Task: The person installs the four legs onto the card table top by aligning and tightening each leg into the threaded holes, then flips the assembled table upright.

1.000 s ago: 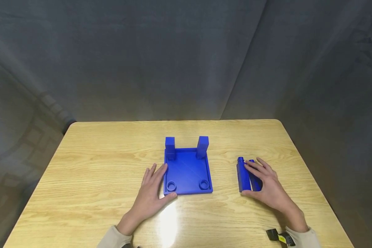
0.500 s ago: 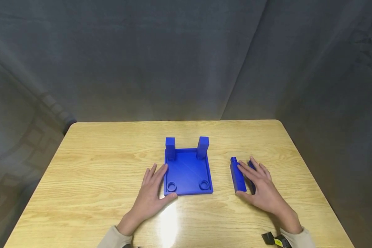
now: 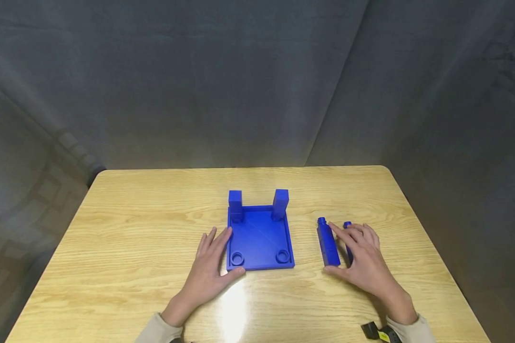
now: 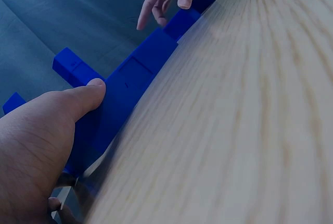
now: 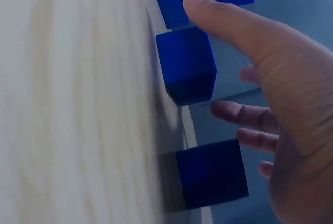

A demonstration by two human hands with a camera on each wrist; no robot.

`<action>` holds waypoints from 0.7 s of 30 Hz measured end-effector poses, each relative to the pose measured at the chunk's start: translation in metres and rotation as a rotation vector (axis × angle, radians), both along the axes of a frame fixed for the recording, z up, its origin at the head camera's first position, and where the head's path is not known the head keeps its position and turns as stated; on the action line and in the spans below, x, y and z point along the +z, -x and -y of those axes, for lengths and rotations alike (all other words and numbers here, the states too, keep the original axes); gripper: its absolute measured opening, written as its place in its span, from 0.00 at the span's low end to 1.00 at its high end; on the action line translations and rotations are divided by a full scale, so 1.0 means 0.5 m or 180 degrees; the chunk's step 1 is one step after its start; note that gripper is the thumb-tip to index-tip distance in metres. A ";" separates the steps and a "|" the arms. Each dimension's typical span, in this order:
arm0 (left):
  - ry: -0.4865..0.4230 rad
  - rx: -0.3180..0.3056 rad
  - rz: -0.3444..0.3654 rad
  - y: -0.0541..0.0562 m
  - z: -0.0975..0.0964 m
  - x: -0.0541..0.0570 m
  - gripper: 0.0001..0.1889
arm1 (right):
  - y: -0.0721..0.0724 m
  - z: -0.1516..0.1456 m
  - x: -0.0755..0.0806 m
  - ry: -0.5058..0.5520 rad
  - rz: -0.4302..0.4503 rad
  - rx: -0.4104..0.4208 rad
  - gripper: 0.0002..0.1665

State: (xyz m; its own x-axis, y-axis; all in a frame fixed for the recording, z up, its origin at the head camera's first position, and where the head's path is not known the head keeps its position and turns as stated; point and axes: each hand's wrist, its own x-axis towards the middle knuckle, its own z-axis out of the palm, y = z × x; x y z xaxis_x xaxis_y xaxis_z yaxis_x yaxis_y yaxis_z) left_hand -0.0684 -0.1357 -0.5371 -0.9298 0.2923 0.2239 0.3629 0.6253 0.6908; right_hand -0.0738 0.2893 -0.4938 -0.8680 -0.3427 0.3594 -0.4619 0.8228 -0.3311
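Note:
A square blue tray (image 3: 261, 243) lies mid-table. Two blue square posts, left (image 3: 235, 205) and right (image 3: 281, 204), stand in its far corners, and two round sockets (image 3: 238, 258) show in its near corners. My left hand (image 3: 206, 276) rests against the near left corner, fingers straight along the side and thumb at the front wall. On the right lie two loose blue posts with threaded necks, one nearer the tray (image 3: 328, 245) and one (image 3: 349, 255) partly hidden by my right hand (image 3: 366, 262). That hand hovers over them, thumb and fingers spread, holding neither.
The wooden table (image 3: 146, 224) has rounded far corners. Dark grey curtains (image 3: 206, 85) hang behind it and at both sides. A black strap with a yellow mark (image 3: 383, 336) sits at the right wrist.
The loose post nearer the tray has shifted left, away from the other, along with my right hand. The fingers have since lifted off it a little. My left hand and the tray stay put.

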 end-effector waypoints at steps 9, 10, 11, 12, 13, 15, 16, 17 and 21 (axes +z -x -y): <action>-0.0004 0.0006 0.0045 0.002 -0.001 0.000 0.55 | 0.001 0.015 0.000 -0.0286 -0.0281 -0.0029 0.67; 0.0006 0.0006 0.0043 0.002 -0.001 -0.001 0.55 | 0.001 0.015 -0.001 -0.0290 -0.0290 -0.0033 0.66; 0.0008 0.0003 0.0038 0.003 -0.001 -0.001 0.55 | 0.001 0.016 -0.001 -0.0296 -0.0303 -0.0040 0.64; 0.0014 0.0001 0.0019 0.003 -0.001 -0.002 0.55 | 0.001 0.017 -0.002 -0.0300 -0.0310 -0.0047 0.62; 0.0019 -0.0001 0.0011 0.003 -0.001 -0.002 0.55 | 0.001 0.018 -0.003 -0.0300 -0.0317 -0.0056 0.60; 0.0030 -0.0005 -0.0014 0.003 -0.001 -0.003 0.55 | 0.000 0.020 -0.004 -0.0311 -0.0332 -0.0074 0.57; 0.0034 -0.0008 -0.0024 0.003 0.000 -0.004 0.55 | 0.000 0.021 -0.005 -0.0320 -0.0340 -0.0089 0.55; 0.0032 -0.0008 -0.0020 0.003 0.000 -0.004 0.55 | 0.000 0.022 -0.005 -0.0333 -0.0352 -0.0103 0.53; 0.0036 -0.0006 -0.0019 0.002 0.001 -0.005 0.54 | 0.001 0.027 -0.007 -0.0338 -0.0419 -0.0162 0.47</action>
State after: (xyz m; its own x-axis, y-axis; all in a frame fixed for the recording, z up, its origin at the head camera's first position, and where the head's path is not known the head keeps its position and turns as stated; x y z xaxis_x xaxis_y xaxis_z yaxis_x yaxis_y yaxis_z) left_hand -0.0694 -0.1361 -0.5396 -0.9278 0.2967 0.2259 0.3682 0.6324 0.6815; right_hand -0.0741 0.2758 -0.4974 -0.8330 -0.3415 0.4353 -0.4523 0.8735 -0.1803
